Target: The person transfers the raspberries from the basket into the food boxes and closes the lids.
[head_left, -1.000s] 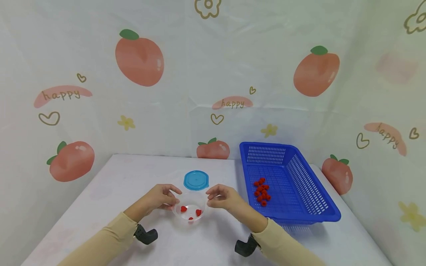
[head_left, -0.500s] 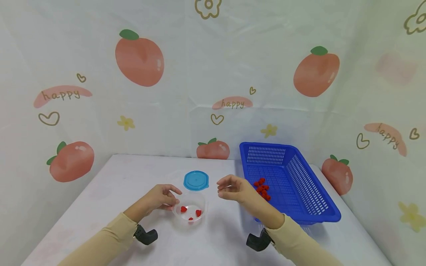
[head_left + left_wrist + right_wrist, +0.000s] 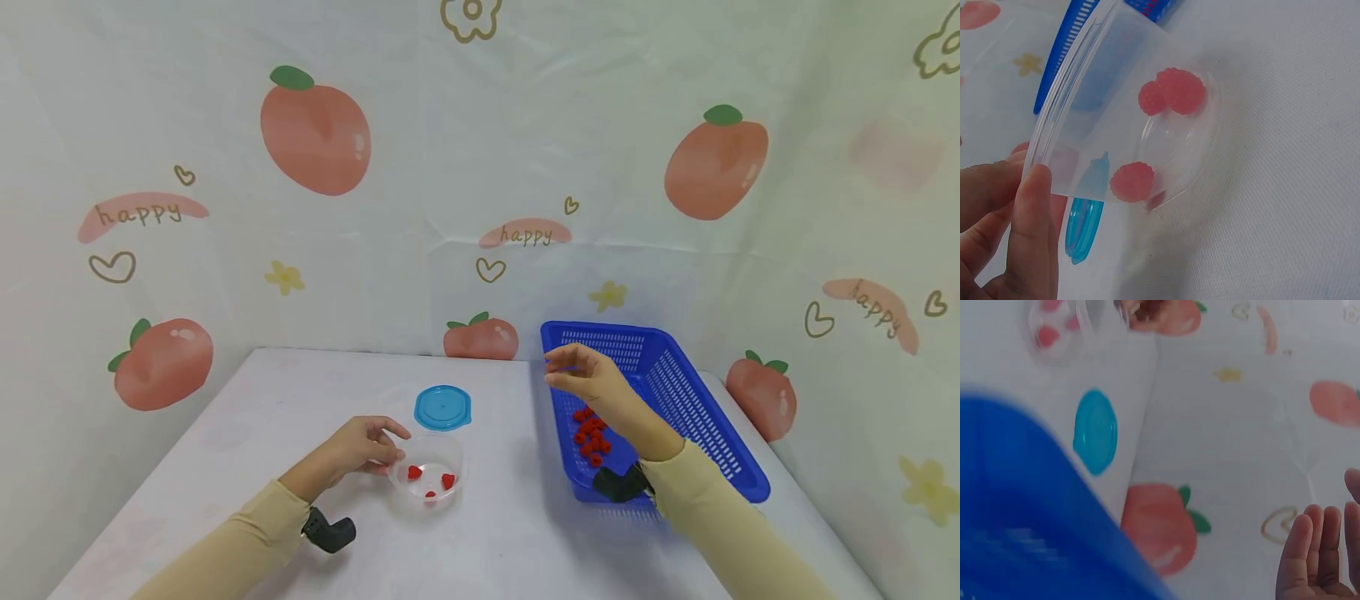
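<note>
My left hand (image 3: 362,443) pinches the rim of a clear plastic container (image 3: 1097,94) between thumb and fingers, at its left side. Inside lie a few red raspberries (image 3: 1181,91), seen through the wall in the left wrist view. My right hand (image 3: 600,390) is raised over the left side of a blue plastic basket (image 3: 727,450), its fingers relaxed and nothing held. Below that hand, several raspberries (image 3: 589,433) sit in a cluster on the basket floor. In the right wrist view the right hand's fingers (image 3: 1297,556) are extended and apart from the basket.
A blue lid (image 3: 442,407) lies flat on the white table (image 3: 330,379), just behind the container. The basket takes up the table's right side. A printed cloth backdrop (image 3: 420,125) stands behind the table.
My right hand has left the container's right side and moved right and up, over the basket's left edge. The left hand, container and lid have stayed in place.
</note>
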`<action>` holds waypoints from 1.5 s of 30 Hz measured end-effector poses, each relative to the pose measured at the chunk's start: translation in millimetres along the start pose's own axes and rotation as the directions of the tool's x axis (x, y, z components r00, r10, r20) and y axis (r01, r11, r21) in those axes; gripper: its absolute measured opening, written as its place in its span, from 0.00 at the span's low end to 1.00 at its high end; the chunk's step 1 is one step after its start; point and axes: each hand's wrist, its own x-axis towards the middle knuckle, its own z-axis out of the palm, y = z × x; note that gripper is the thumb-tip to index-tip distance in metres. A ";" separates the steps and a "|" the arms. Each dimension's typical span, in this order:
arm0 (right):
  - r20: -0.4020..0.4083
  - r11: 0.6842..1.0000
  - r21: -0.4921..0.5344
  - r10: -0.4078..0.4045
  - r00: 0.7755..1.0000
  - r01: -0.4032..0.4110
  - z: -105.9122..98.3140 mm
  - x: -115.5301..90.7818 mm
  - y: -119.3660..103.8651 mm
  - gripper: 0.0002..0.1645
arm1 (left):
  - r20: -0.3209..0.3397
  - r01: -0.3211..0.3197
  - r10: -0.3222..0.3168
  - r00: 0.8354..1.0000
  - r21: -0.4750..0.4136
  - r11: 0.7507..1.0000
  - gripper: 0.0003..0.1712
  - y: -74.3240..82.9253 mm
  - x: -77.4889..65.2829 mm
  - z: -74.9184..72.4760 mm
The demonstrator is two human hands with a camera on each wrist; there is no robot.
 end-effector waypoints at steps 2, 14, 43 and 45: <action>-0.024 1.000 -0.026 0.006 1.000 -0.007 -11.2 4.4 2.5 0.22 | -0.001 -0.001 0.001 1.000 0.000 1.000 0.18 0.2 -0.1 0.1; -0.091 0.983 -0.152 0.089 0.992 -0.102 -69.4 27.0 47.9 0.29 | -0.002 0.002 -0.002 1.000 0.008 1.000 0.18 -0.9 1.2 0.5; 0.046 0.856 -0.359 0.414 0.909 -0.372 -87.7 22.7 109.1 0.15 | -0.002 0.004 -0.004 1.000 0.008 1.000 0.19 -1.2 2.9 -0.7; 0.050 0.843 -0.375 0.435 0.899 -0.386 -87.3 22.3 108.8 0.14 | -0.003 0.005 -0.005 1.000 0.009 1.000 0.18 -0.7 2.9 -0.6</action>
